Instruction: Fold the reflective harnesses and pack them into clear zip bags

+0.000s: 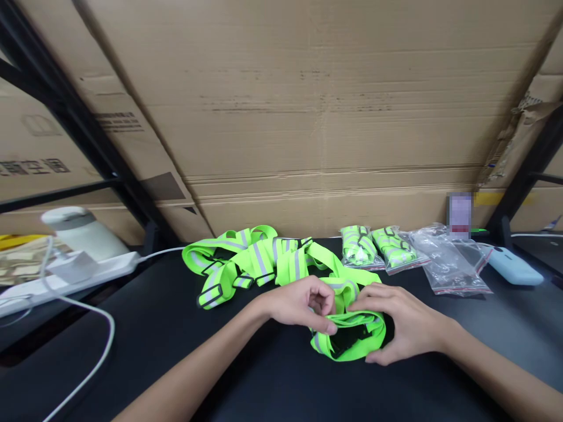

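My left hand (303,305) and my right hand (402,322) meet over a bundled neon-green reflective strap (352,337) on the black table (197,351). The left fingers pinch its upper left side. My right hand wraps around its right side. Both hands are closed on it. Behind them lies a loose pile of the same green straps (250,261) with grey reflective stripes.
Two sealed plastic bags with folded green straps (378,247) lie at the back right, next to empty clear bags (453,264) and a light blue device (514,266). A white power strip (65,275) and cable are at left. Cardboard (308,117) walls the back.
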Action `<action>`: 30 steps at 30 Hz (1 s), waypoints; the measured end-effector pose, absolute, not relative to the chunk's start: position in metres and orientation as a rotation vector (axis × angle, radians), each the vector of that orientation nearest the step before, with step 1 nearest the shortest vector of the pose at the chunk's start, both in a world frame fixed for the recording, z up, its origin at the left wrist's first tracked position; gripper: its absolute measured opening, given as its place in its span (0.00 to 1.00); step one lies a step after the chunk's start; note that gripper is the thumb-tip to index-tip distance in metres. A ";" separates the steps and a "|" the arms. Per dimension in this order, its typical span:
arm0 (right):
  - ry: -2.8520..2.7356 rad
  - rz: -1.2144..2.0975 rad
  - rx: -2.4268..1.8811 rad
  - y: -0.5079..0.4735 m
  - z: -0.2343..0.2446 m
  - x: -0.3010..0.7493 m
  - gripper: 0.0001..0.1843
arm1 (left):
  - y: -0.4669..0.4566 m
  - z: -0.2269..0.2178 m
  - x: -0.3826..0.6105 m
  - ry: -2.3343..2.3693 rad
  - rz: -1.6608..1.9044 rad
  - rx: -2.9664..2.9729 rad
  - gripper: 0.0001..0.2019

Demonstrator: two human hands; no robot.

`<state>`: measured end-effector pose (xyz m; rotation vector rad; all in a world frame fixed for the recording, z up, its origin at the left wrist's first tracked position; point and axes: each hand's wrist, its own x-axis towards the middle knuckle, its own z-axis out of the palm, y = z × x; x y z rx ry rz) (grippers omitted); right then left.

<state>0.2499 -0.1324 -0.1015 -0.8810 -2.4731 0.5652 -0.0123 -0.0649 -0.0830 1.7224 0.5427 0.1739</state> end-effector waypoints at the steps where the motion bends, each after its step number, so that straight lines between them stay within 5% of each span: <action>1: -2.461 0.564 -0.885 -0.133 -0.102 0.250 0.43 | -0.062 -0.084 -0.014 0.539 0.183 1.689 0.20; 4: -2.430 0.541 -0.877 -0.131 -0.103 0.251 0.47 | -0.054 -0.087 -0.018 0.511 0.219 1.654 0.19; 9: -2.351 0.579 -0.810 -0.126 -0.106 0.252 0.19 | -0.054 -0.086 -0.020 0.483 0.201 1.618 0.19; 13: -2.290 0.622 -0.812 -0.126 -0.106 0.251 0.11 | -0.060 -0.080 -0.018 0.471 0.200 1.684 0.18; 21: -2.197 0.813 -0.839 -0.129 -0.106 0.247 0.09 | -0.060 -0.081 -0.016 0.716 0.139 1.770 0.27; 30: -2.133 1.019 -1.016 -0.131 -0.100 0.250 0.18 | -0.067 -0.096 -0.004 0.891 0.413 2.340 0.17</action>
